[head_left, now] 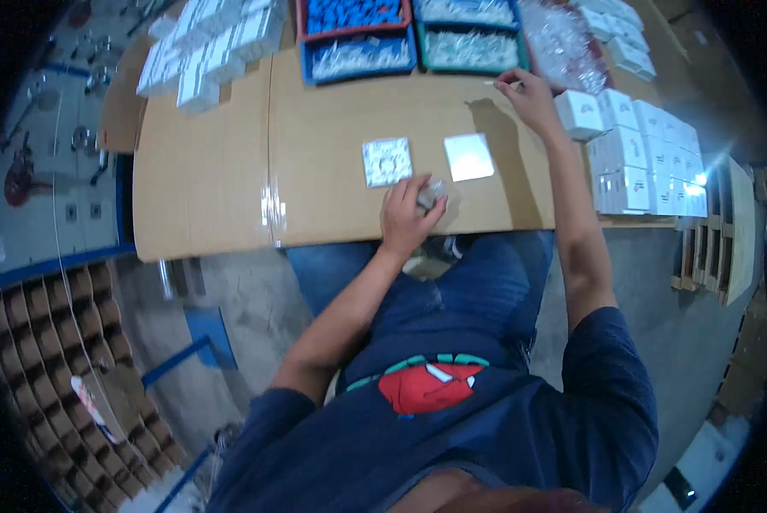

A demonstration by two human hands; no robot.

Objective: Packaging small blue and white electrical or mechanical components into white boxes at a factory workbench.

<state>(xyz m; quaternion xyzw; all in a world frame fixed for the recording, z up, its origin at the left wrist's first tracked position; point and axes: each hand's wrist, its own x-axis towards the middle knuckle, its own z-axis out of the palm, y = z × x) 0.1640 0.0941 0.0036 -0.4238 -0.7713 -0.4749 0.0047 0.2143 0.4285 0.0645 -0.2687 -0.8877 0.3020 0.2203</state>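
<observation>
My left hand [407,214] rests near the table's front edge, its fingers closed round a small clear plastic piece [432,195] whose exact kind I cannot make out. Just beyond it lies a square printed leaflet [387,162]. To the right of that is a flat, plain white square [469,157], either a card or a box part. My right hand [530,101] is stretched forward by the front of the green tray [527,58]. Between its thumb and fingertips it pinches a thin white stick-like piece [490,83].
A blue tray [362,75] of small pale parts and a red tray [301,21] of blue parts stand at the back. Clear plastic pieces [563,43] fill another tray. White boxes are stacked at back left [204,68] and right [627,154] on the cardboard-covered table [204,188].
</observation>
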